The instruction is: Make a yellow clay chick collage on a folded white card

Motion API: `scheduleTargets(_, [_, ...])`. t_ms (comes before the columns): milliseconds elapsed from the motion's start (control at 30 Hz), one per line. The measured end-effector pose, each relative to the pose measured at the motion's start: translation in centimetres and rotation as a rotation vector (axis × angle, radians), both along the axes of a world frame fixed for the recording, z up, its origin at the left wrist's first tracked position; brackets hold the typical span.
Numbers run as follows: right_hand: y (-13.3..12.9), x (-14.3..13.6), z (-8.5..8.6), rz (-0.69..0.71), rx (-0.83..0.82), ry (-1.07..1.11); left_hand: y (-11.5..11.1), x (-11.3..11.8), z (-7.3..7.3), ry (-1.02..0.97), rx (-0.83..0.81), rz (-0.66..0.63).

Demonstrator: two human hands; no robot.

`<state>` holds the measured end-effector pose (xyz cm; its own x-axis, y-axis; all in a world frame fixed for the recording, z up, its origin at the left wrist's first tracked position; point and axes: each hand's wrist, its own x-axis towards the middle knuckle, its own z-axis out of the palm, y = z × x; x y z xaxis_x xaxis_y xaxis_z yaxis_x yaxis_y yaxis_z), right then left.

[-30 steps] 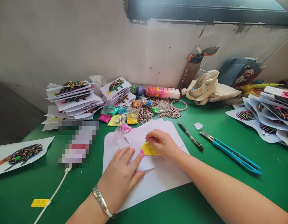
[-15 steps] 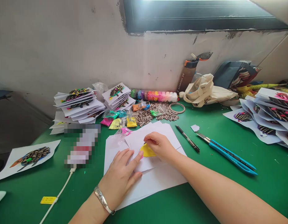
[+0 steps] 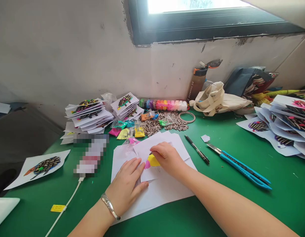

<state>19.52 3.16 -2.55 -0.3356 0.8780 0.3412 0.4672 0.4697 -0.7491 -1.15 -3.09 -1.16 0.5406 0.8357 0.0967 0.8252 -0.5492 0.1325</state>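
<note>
White paper sheets [image 3: 167, 191] lie stacked on the green table in front of me. On the top sheet is a yellow clay shape [image 3: 153, 160] with a pink clay patch [image 3: 147, 164] at its left end, and thin drawn lines show below it. My left hand [image 3: 127, 181], with a silver bracelet at the wrist, lies with fingers spread on the paper, its fingertips beside the pink patch. My right hand [image 3: 165, 158] pinches a small dark seed [image 3: 150, 153] at the upper edge of the yellow shape and covers that shape's right part.
Beyond the paper lie sunflower seeds [image 3: 175, 122], clay bags [image 3: 125, 133] and a ring of tape [image 3: 187, 117]. A pen [image 3: 196, 149] and a blue cutter [image 3: 241, 168] are at right. Seed-picture stacks [image 3: 93, 115] stand at both sides; a bottle [image 3: 197, 82] leans at the wall.
The view has shifted slightly. My left fingers have drawn back a little from the pink patch, which shows more now. My right hand has shifted a little left along the yellow shape.
</note>
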Motion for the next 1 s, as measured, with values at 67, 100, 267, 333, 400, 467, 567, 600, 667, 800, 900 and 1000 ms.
scheduleTargets(67, [-0.6, 0.0, 0.5, 0.032, 0.067, -0.053, 0.1, -0.1, 0.2, 0.018, -0.014, -0.014])
scheduleTargets(100, [-0.9, 0.0, 0.7, 0.039, 0.116, -0.095, 0.1, -0.2, 0.3, 0.025, -0.025, -0.026])
scheduleTargets(267, [-1.8, -0.1, 1.3, 0.015, 0.278, -0.238, 0.2, -0.4, 0.4, 0.001, -0.037, -0.046])
scheduleTargets(333, [-1.9, -0.1, 1.3, 0.039, 0.265, -0.241, 0.3, -0.4, 0.3, -0.031, -0.029, -0.034])
scheduleTargets(400, [-2.0, -0.1, 1.3, 0.089, 0.250, -0.258, 0.5, -0.4, 0.3, -0.066, -0.031, -0.037])
scheduleTargets(467, [-2.1, -0.2, 1.2, 0.150, 0.243, -0.281, 0.6, -0.3, 0.2, -0.095, -0.044, -0.048])
scheduleTargets(567, [-2.2, -0.5, 0.9, 0.211, 0.242, -0.308, 0.5, -0.3, -0.1, -0.123, -0.061, -0.035])
scheduleTargets(600, [-2.3, -0.6, 0.8, 0.221, 0.243, -0.316, 0.4, -0.2, -0.2, -0.127, -0.061, -0.019])
scheduleTargets(667, [-2.2, -0.7, 0.6, 0.229, 0.254, -0.338, 0.2, -0.1, -0.5, -0.129, -0.055, 0.012])
scheduleTargets(800, [-2.0, -0.8, 0.2, 0.220, 0.298, -0.389, 0.1, 0.1, -0.7, -0.123, -0.058, 0.022])
scheduleTargets(900, [-2.0, -0.8, 0.2, 0.214, 0.306, -0.397, 0.1, 0.1, -0.6, -0.122, -0.057, 0.025])
scheduleTargets(1000, [-2.1, -0.8, 0.2, 0.228, 0.309, -0.395, 0.1, 0.2, -0.4, -0.130, -0.057, 0.029])
